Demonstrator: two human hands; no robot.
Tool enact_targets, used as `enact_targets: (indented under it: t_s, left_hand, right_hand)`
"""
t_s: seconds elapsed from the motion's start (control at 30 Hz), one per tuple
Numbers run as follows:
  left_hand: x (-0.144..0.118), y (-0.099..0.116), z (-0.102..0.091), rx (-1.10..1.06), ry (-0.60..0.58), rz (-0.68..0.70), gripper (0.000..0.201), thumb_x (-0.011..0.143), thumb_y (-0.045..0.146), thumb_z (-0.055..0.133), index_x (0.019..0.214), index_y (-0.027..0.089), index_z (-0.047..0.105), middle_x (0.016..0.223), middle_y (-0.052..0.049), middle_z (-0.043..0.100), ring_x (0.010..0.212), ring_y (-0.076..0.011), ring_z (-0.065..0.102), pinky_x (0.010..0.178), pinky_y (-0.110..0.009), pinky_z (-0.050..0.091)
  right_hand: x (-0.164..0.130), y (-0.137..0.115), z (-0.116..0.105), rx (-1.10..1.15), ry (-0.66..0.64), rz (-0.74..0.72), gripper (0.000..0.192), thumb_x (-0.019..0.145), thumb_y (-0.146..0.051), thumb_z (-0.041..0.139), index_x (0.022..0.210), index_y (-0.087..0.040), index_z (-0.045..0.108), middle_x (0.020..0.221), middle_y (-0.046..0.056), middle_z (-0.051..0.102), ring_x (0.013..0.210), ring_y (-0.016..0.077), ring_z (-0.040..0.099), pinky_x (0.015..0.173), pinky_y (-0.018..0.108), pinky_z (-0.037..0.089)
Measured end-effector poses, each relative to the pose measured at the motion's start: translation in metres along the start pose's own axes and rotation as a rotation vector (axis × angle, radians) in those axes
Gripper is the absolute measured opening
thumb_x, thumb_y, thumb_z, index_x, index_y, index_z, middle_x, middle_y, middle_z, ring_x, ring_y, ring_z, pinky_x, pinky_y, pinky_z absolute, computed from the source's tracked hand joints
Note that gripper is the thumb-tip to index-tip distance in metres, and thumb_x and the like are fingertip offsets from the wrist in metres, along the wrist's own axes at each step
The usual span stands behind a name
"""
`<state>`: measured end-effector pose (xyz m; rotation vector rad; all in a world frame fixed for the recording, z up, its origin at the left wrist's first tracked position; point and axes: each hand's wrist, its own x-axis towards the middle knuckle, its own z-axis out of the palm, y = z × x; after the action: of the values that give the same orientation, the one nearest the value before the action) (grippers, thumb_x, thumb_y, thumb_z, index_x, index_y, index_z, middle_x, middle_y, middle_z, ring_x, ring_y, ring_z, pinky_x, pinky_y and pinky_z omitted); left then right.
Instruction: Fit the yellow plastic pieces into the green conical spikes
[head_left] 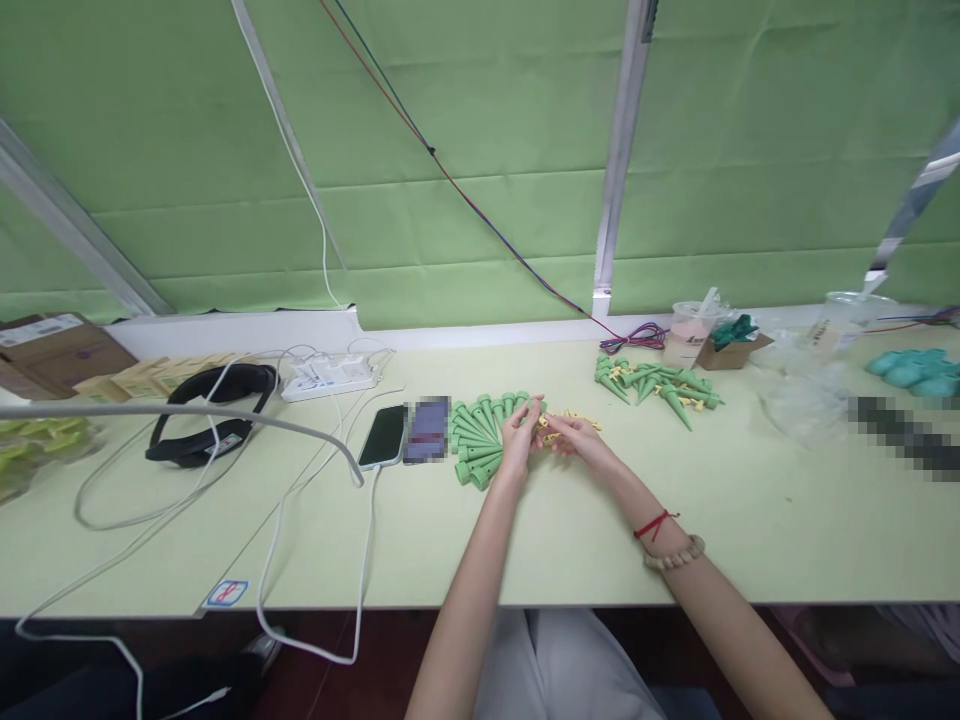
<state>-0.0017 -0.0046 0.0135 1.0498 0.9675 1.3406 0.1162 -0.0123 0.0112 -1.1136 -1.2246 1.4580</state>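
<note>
My left hand [519,435] is closed beside a fan of green plastic spikes [480,430] with hollow round ends; whatever sits in its fingers is mostly hidden. Meeting it from the right, my right hand [585,440] pinches a small yellow plastic part [544,424] at the fingertips. Just behind the right hand lies a small heap of yellow parts [589,418], partly covered by the fingers. Farther right, a pile of green spikes with yellow parts fitted on them [660,383] rests near the back of the table.
Left of the spikes lie a phone [383,436] on a white cable and a blurred dark rectangle [427,430]. Beyond are a black headband [199,450] and a power strip [330,376]. Plastic cups [686,335], a small carton [731,352] and teal pieces [915,370] stand rightward.
</note>
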Motion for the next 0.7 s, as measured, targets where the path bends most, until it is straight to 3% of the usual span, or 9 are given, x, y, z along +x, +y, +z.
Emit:
enact_targets:
  t_s: [0.17,0.43,0.57,0.7]
  left_hand:
    - [0.000,0.001,-0.001,0.020,-0.015,-0.013,0.053,0.063,0.057,0.068,0.101,0.019,0.066,0.057,0.004,0.046,0.037,-0.0018,0.034,0.034,-0.017,0.018]
    - [-0.006,0.006,-0.002,0.005,-0.133,-0.068,0.062,0.064,0.061,0.064,0.109,0.019,0.065,0.049,0.005,0.039,0.039,-0.0035,0.029,0.035,-0.018,0.018]
    - [-0.008,0.010,-0.002,0.018,-0.201,-0.089,0.058,0.067,0.059,0.062,0.107,0.019,0.066,0.048,0.004,0.040,0.040,-0.0042,0.031,0.035,-0.018,0.016]
    - [-0.007,0.013,-0.002,0.021,-0.221,-0.140,0.056,0.064,0.056,0.067,0.103,0.016,0.068,0.046,0.005,0.038,0.038,-0.0032,0.029,0.035,-0.018,0.015]
  right_hand:
    - [0.002,0.005,-0.003,0.025,0.043,0.102,0.040,0.072,-0.053,0.064,0.075,-0.014,0.070,0.075,0.006,0.069,0.050,0.0068,0.053,0.039,0.015,0.035]
    - [0.000,0.004,-0.005,0.194,-0.211,0.148,0.032,0.080,-0.044,0.056,0.083,-0.015,0.069,0.076,0.005,0.068,0.051,0.0076,0.051,0.039,0.015,0.035]
    - [0.002,0.006,-0.008,0.282,-0.253,0.180,0.023,0.074,-0.038,0.066,0.078,-0.015,0.068,0.068,0.001,0.065,0.048,0.0055,0.047,0.038,0.014,0.030]
    - [0.002,0.007,-0.007,0.282,-0.248,0.177,0.026,0.066,-0.038,0.074,0.070,-0.014,0.065,0.058,-0.003,0.060,0.042,0.0025,0.040,0.037,0.014,0.024]
